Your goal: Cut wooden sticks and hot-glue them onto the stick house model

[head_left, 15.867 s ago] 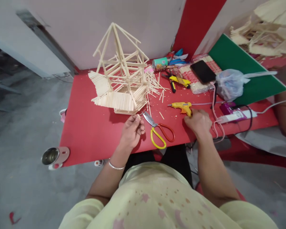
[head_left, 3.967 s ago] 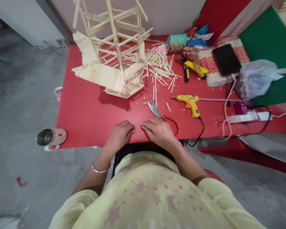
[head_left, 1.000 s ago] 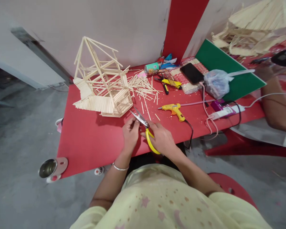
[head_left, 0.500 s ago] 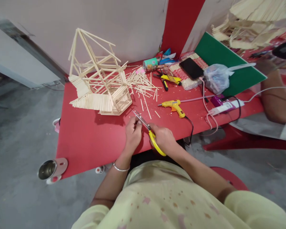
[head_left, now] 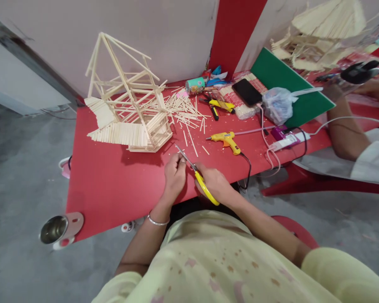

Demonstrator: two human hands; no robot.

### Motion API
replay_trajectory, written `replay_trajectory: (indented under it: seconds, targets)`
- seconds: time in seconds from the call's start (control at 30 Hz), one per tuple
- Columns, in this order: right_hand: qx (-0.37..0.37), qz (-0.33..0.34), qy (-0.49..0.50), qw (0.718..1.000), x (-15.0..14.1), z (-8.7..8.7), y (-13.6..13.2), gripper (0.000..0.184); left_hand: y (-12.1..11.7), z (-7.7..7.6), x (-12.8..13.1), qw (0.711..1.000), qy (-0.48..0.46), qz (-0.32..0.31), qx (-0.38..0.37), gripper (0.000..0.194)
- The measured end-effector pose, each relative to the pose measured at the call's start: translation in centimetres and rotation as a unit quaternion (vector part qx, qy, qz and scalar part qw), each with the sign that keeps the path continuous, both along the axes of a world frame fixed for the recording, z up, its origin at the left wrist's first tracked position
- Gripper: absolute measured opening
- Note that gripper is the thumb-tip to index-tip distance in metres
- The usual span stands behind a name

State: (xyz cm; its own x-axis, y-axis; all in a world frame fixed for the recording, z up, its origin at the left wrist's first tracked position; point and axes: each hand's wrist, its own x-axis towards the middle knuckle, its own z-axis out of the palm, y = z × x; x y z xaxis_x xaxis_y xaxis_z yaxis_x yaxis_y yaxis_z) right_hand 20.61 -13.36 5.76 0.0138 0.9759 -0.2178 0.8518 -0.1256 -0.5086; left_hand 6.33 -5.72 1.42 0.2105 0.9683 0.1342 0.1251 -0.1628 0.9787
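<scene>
My right hand is wrapped round the yellow handles of a pair of scissors, whose blades point up and left. Close to those blades, my left hand is closed in a pinch; what its fingertips hold is too small to make out. Beyond my hands stands a model house frame of thin wooden sticks, with slatted panels at its lower left. A heap of loose wooden sticks lies to its right. The yellow glue gun rests on the red table, right of the scissors.
Behind the glue gun are yellow-handled pliers, a teal can, a black phone and a plastic bag by a green board. Cables run to a power strip. Another person's arm is at the right. A metal cup hangs at the left corner.
The scissor blades look more closed than before, near my left fingertips. The view has shifted slightly, and both hands stay in nearly the same place. At the right, the other person's arm has moved.
</scene>
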Motion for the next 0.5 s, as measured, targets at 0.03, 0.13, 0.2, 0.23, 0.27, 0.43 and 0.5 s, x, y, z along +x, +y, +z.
replay_trajectory:
  seconds: [0.03, 0.13, 0.2, 0.23, 0.27, 0.43, 0.5]
  targets:
    - [0.005, 0.007, 0.012, 1.000, 0.0, 0.1, -0.1, 0.036, 0.0, 0.4, -0.1, 1.000, 0.017, -0.004, 0.026, 0.016]
    - [0.015, 0.001, 0.005, 1.000, -0.3, 0.3, -0.4, 0.037, 0.1, 1.3, -0.3, 0.997, 0.040, -0.023, 0.068, 0.017]
    - [0.013, -0.022, -0.040, 0.999, -0.6, 0.2, -0.5, 0.038, 0.1, 1.5, -0.3, 0.997, 0.030, -0.033, 0.055, 0.020]
    - [0.011, -0.032, -0.061, 0.998, -0.7, 0.1, -0.5, 0.038, 0.0, 1.5, -0.2, 0.998, 0.022, -0.037, 0.041, 0.021]
    - [0.007, -0.038, -0.077, 0.996, -0.9, 0.1, -0.5, 0.038, 0.0, 1.5, -0.1, 0.999, 0.014, -0.038, 0.024, 0.021]
    - [-0.019, -0.041, -0.086, 0.995, -1.1, 0.2, 0.2, 0.040, 0.0, 0.7, 0.4, 0.999, -0.010, -0.018, -0.047, 0.021]
    - [-0.020, -0.039, -0.068, 0.997, -1.2, 0.4, 0.5, 0.037, 0.3, 0.6, 0.5, 0.997, -0.026, -0.010, -0.072, 0.021]
